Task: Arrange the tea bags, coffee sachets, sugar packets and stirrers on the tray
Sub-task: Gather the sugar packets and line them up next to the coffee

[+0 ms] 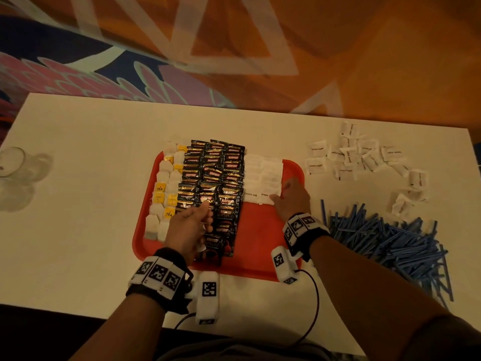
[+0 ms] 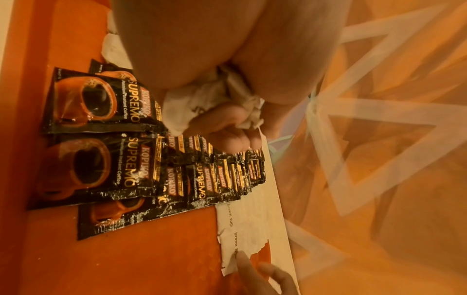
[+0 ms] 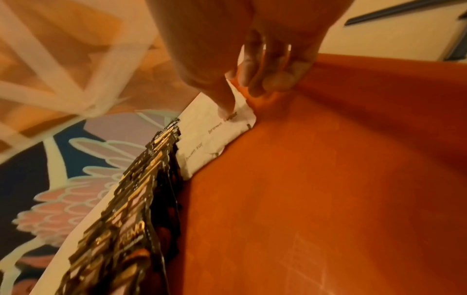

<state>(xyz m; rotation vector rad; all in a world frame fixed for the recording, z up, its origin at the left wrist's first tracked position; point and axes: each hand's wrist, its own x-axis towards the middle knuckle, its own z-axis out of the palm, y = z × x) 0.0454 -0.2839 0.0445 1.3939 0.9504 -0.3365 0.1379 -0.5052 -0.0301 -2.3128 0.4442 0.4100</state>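
Your right hand (image 1: 290,198) presses its index fingertip on the nearest sugar packet (image 3: 228,127), which lies flat on the red tray (image 1: 260,230) right of the coffee sachets (image 1: 213,183), long axis across the tray. Your left hand (image 1: 188,226) curls round crumpled white packets (image 2: 202,95), probably sugar, above the sachets

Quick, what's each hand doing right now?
Left hand: closed grip on a bunch of white packets.
Right hand: holding nothing, thumb pressing a brown sugar packet flat on the tray.
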